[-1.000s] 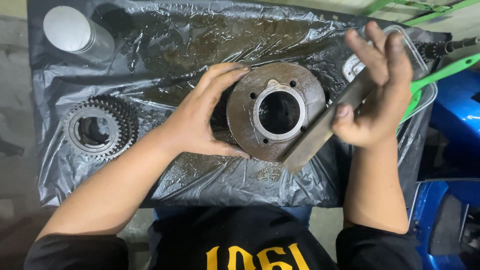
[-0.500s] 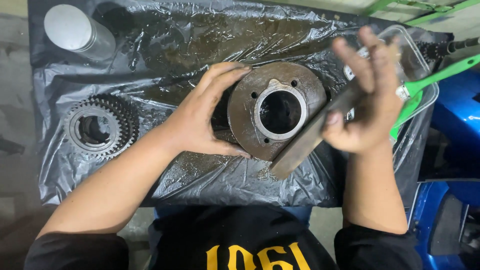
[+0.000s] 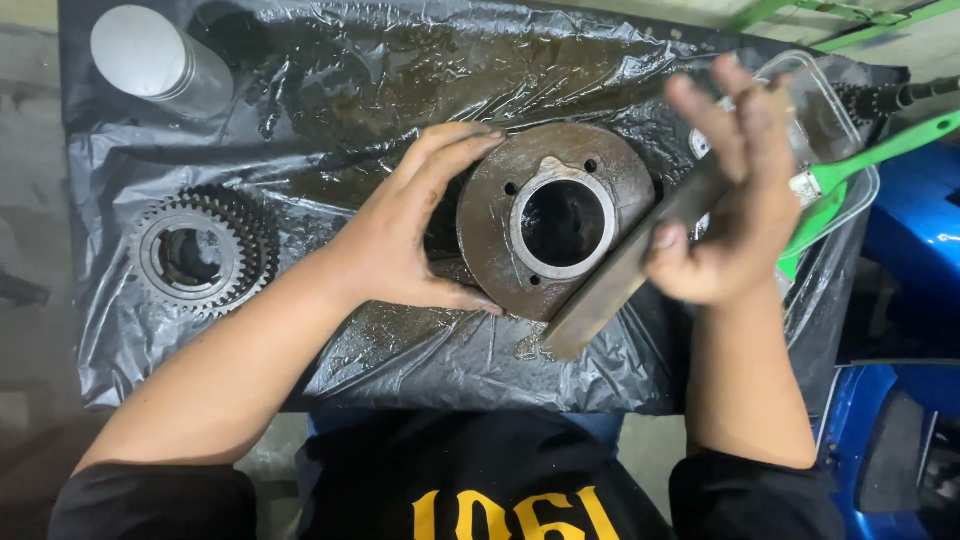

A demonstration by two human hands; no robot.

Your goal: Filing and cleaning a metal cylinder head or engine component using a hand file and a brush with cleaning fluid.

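Your left hand (image 3: 405,235) grips the disc (image 3: 556,217) at its 9 o'clock edge; your right hand (image 3: 735,195) holds the flat bar (image 3: 625,275) against its 4 o'clock rim, apparently scraping; keep the disc steady.

Upper left of my view, a grey metal cylinder (image 3: 155,62) lies on the oily black plastic sheet (image 3: 330,70). At the left, a toothed gear (image 3: 203,252) rests flat. Far right, a green-handled brush (image 3: 860,160) leans in a clear plastic tub (image 3: 850,125).
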